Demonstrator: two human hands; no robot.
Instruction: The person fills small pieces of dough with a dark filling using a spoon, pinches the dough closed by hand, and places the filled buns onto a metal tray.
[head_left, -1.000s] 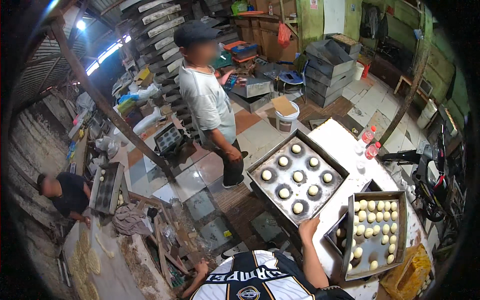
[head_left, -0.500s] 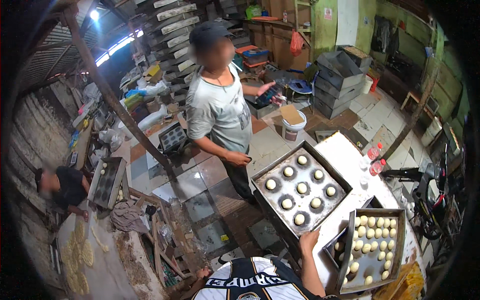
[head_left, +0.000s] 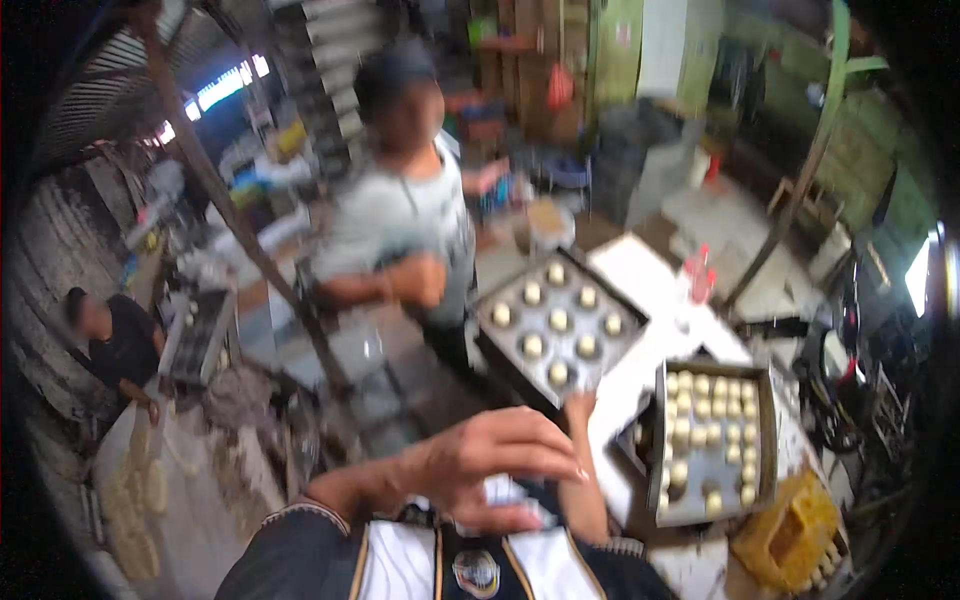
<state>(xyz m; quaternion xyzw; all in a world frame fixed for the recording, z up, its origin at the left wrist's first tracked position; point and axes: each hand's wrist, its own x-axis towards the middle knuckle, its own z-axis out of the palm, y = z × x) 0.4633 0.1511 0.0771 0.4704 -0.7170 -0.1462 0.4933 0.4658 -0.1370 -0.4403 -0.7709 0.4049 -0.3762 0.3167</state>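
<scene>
My left hand [head_left: 515, 462] is raised in front of my chest, blurred, its fingers stretched out and the thumb apart, with nothing in it. At the near corner of a square metal baking tray [head_left: 560, 296], my right hand [head_left: 580, 402] grips the rim; its fingertips are partly hidden and smeared. Several pale round dough balls [head_left: 559, 320] sit spaced in rows inside that tray. To the right, a second metal tray [head_left: 720, 470] holds many more dough balls, packed closely at its far side. It rests tilted over another tray, mostly hidden beneath it.
A white table [head_left: 640, 262] carries the trays, with red-capped bottles [head_left: 697, 280] at its far side. A yellow, crusted container [head_left: 790, 535] stands at the near right. Beyond the table stands a person in a grey shirt [head_left: 400, 230]; another person [head_left: 125, 345] is at the far left by flattened dough.
My left hand has risen from low beside my body to before my chest. The standing person's arm has bent upward. The view has shifted; my right hand stays at the tray's corner.
</scene>
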